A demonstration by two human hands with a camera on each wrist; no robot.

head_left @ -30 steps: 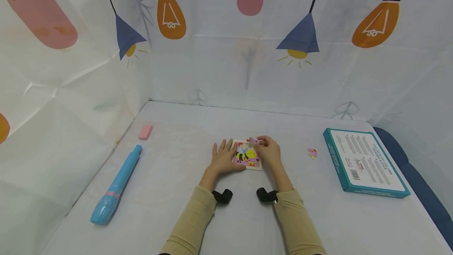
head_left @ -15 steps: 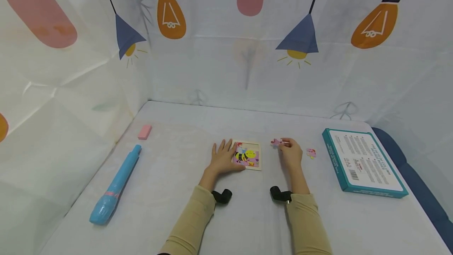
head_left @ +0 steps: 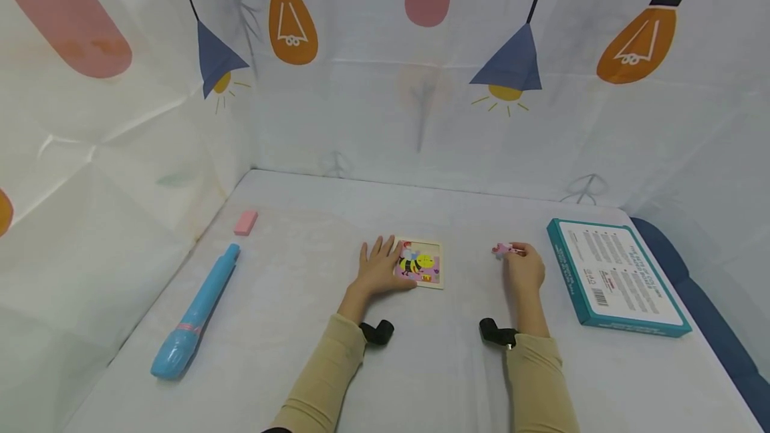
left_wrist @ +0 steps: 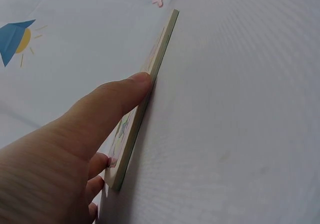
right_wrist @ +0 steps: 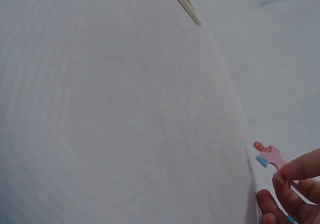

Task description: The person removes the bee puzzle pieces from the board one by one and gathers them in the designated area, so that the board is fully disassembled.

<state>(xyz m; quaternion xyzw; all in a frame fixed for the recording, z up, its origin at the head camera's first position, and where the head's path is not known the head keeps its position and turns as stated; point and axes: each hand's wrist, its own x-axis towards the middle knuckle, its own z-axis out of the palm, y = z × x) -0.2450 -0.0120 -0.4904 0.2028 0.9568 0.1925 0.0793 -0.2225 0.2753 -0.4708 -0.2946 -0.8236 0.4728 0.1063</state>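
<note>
A small square jigsaw puzzle [head_left: 421, 263] in a pale wooden frame, with a bee picture, lies on the white table. My left hand [head_left: 377, 271] rests on its left side with the fingers spread; in the left wrist view the thumb [left_wrist: 122, 92] touches the frame's edge [left_wrist: 135, 129]. Farther right, my right hand [head_left: 526, 268] pinches a pink puzzle piece [head_left: 504, 250] between thumb and fingers. The right wrist view shows that puzzle piece [right_wrist: 270, 156], with red and blue patches, sticking out past the fingertips. The hand covers the spot where a loose piece lay.
A teal and white box [head_left: 619, 276] lies to the right of my right hand. On the left are a blue, long-handled object [head_left: 195, 316] with a pink band and a pink block [head_left: 245, 223]. A printed white curtain [head_left: 373, 119] stands behind the table.
My right hand has moved from the puzzle's upper right corner rightwards, carrying the pink puzzle piece, to where the loose piece lay. My left hand has stayed on the puzzle.
</note>
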